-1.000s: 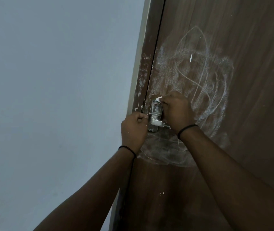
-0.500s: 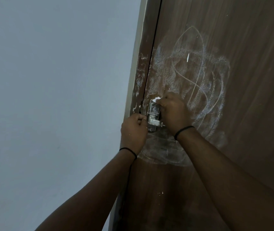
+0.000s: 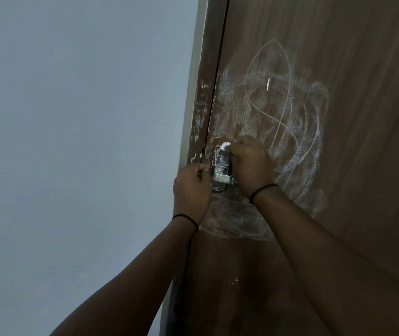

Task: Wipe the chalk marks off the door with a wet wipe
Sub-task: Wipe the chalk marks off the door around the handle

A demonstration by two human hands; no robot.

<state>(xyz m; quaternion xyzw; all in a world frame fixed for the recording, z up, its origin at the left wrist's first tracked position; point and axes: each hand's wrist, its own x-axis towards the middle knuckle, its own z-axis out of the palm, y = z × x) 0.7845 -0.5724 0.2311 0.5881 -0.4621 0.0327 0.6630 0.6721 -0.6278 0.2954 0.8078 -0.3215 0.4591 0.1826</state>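
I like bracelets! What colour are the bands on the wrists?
Black, both wrist bands, in the head view.

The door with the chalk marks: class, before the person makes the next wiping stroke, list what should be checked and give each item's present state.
1. Wet wipe in the right hand: ok, a white corner shows above its curled fingers.
2. Wipe against the door: cannot tell, the hand hides the contact.
3. Left hand steadying at the metal lock plate: ok, it sits by the door's edge, fingers curled; what they hold is hidden.
4. Chalk marks left to wipe: not ok, loops and smears cover the door above and right of the lock.
5. Smear below the lock: not ok, white haze remains.
6. Door frame: not ok, white streaks show.
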